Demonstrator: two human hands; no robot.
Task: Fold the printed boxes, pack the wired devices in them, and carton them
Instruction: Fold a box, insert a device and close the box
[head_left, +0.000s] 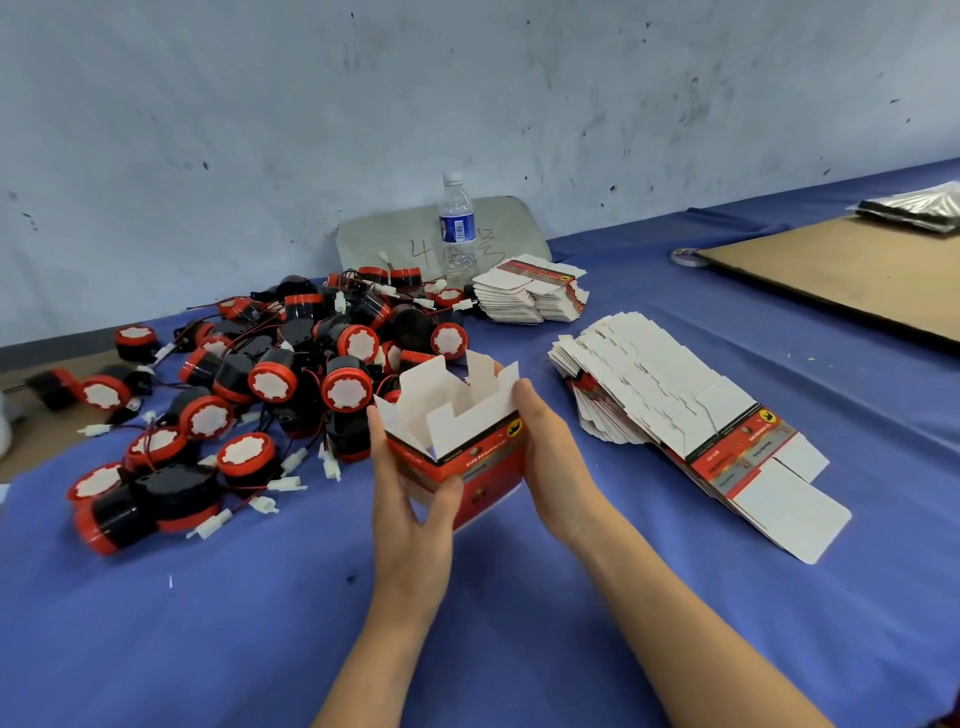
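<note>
A blue worktop (260, 623) carries piled wired devices (270, 384) left, flat boxes (675, 415) right, a bottle (457, 228), and perhaps cardboard (857, 275) upper right.

Device pile (249, 395) left, flat boxes (675, 410) right

Red printed box (462, 462), blue tablecloth (519, 623), red-black devices (270, 384).

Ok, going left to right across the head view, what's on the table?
Pile of wired devices → open printed box, gripped between left hand and right hand → fanned stack of flat boxes → cardboard sheet.
</note>
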